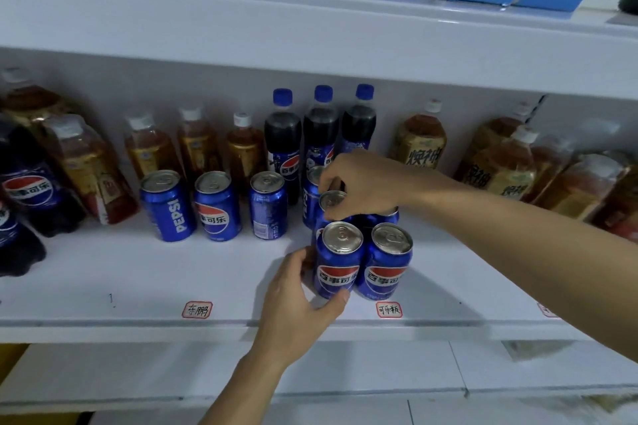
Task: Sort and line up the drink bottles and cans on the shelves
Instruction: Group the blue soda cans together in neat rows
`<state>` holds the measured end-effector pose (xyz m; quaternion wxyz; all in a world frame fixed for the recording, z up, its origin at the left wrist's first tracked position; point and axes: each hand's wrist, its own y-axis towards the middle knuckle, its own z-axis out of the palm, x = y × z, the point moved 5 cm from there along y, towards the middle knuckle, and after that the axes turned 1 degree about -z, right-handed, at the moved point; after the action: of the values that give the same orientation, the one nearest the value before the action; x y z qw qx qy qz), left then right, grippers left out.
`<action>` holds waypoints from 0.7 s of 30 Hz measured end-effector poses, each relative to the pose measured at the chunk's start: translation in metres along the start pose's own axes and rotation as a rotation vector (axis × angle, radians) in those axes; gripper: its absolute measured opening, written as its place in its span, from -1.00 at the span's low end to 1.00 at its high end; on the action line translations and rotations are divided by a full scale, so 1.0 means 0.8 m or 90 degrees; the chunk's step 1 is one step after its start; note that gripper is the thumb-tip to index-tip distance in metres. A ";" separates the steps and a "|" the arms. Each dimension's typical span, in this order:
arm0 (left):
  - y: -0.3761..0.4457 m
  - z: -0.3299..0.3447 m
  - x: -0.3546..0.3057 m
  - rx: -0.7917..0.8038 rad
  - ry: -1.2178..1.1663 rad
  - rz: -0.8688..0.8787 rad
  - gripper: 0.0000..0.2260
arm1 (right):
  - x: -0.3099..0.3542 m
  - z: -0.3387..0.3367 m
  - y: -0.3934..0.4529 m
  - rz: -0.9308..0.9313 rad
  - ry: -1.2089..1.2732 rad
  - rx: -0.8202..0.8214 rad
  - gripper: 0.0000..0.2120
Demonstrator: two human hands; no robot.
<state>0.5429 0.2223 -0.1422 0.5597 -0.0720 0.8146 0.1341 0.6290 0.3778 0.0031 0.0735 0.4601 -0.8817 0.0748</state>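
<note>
The front Pepsi can (337, 260) stands on the shelf (138, 286) inside the left hand (297, 304), whose thumb and fingers wrap its smooth, rigid, likely slippery wall. Behind it, the right hand (362, 186) pinches another Pepsi can's rim (331, 200).

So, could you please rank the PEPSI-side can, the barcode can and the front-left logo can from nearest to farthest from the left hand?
1. Front-left logo can, in the left hand.
2. Barcode can, up-left.
3. PEPSI-side can, far left.
</note>
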 end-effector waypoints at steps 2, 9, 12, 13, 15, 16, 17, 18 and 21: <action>0.000 0.002 0.000 -0.008 0.012 0.008 -0.42 | 0.000 -0.001 0.000 -0.004 0.011 -0.001 -0.55; 0.002 0.007 0.006 0.001 0.006 0.002 -0.38 | -0.004 0.001 -0.006 -0.003 0.029 0.000 -0.56; 0.006 0.003 -0.003 0.016 -0.140 -0.032 -0.44 | -0.023 -0.021 -0.026 0.025 0.089 -0.062 -0.71; 0.011 0.001 -0.003 0.000 -0.224 -0.048 -0.49 | -0.034 -0.029 -0.036 0.044 0.101 -0.086 -0.74; 0.028 0.000 0.006 -0.042 -0.333 -0.080 -0.52 | -0.059 -0.034 -0.052 0.081 0.089 -0.079 -0.71; 0.036 0.003 0.008 -0.043 -0.354 -0.098 -0.54 | -0.068 -0.029 -0.059 0.099 0.086 -0.041 -0.66; 0.044 0.008 0.009 -0.040 -0.366 -0.111 -0.58 | -0.074 -0.020 -0.065 0.112 0.092 0.004 -0.62; 0.050 0.013 0.009 -0.036 -0.375 -0.128 -0.61 | -0.078 -0.010 -0.070 0.121 0.108 0.036 -0.59; 0.064 0.027 0.013 -0.035 -0.412 -0.194 -0.50 | -0.081 0.010 -0.077 0.140 0.195 0.031 -0.53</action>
<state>0.5450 0.2783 -0.1520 0.8000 -0.1616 0.5711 0.0872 0.7159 0.3933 -0.0134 0.1873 0.3457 -0.9031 0.1726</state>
